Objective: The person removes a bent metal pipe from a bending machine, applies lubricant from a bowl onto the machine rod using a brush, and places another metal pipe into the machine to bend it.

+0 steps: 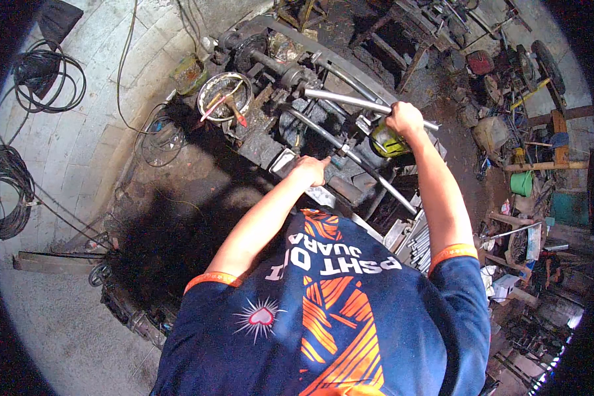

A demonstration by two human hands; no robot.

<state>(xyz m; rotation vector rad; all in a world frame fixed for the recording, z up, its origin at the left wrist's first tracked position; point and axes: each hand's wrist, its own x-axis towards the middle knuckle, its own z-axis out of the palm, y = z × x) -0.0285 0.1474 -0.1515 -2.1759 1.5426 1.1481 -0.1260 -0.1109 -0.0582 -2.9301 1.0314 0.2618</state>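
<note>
My right hand (406,121) is wrapped round a long, shiny metal tube (343,99), close to its right end. The tube slants over a dark, greasy machine (261,150) with metal shafts. Just below that hand is a yellow-green container (388,141), partly covered by it. My left hand (312,171) is at the machine's near side with fingers stretched out and nothing visible in it; whether it touches the metal, I cannot tell. Beyond its fingertips, a long thin rod (369,170) runs diagonally across the machine.
A round bucket (249,99) with brushes stands at the machine's left end. Bundled metal rods (418,243) lie near my right forearm. Black cable coils (6,191) hang along the left wall. Clutter, including a green pot (521,184), fills the right side.
</note>
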